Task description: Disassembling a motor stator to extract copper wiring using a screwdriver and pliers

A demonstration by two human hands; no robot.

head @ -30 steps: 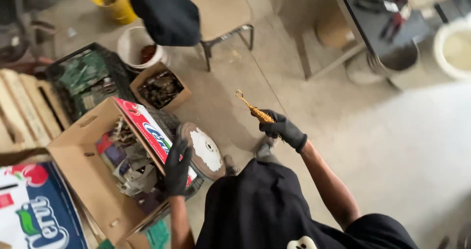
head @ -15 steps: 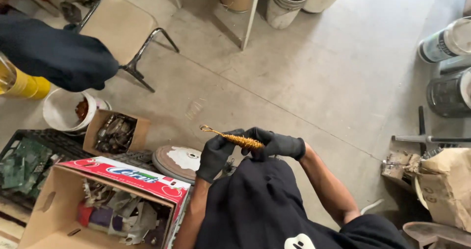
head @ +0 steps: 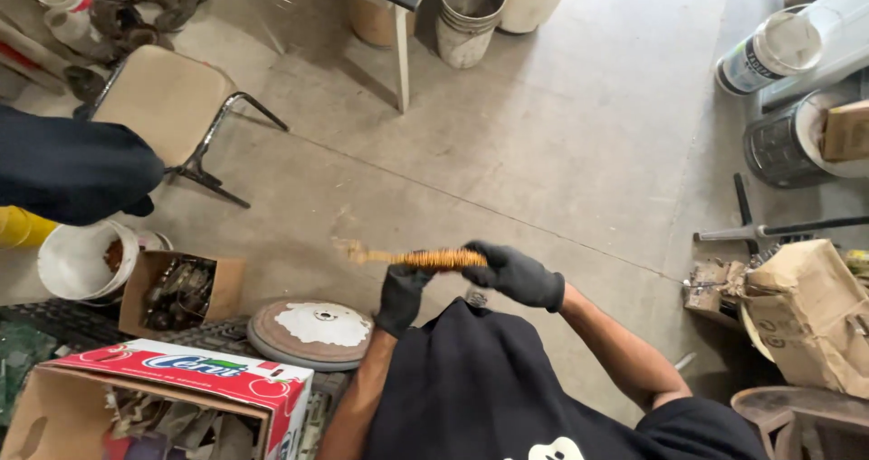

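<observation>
**Two-Handed Hold on a Coiled Metal Rod**

Both hands wore black gloves and met in front of the person's chest, above the concrete floor (head: 561, 152). The left hand (head: 403, 295) gripped the copper-coloured rod (head: 425, 259) from below, its fingers closed around the near-centre section. The right hand (head: 516, 274) covered the right end, its fingers wrapped over it. This two-point hold appeared to keep the rod roughly level and steady, clear of the body, with its left end free.

The rod was thin and long. Its middle part showed tight orange-brown windings, like bare wire wrapped on a core. The left end was paler and blurred, so its tip shape could not be read.

Just left of the left hand, a round disc (head: 312, 331) with a white centre patch lay flat on the floor. Further left stood a small open cardboard box (head: 226, 283) of dark metal scrap and a white bucket (head: 77, 261). A larger red-and-white carton (head: 195, 374) sat nearest, at lower left. A metal-framed chair (head: 163, 98) stood far left.
</observation>
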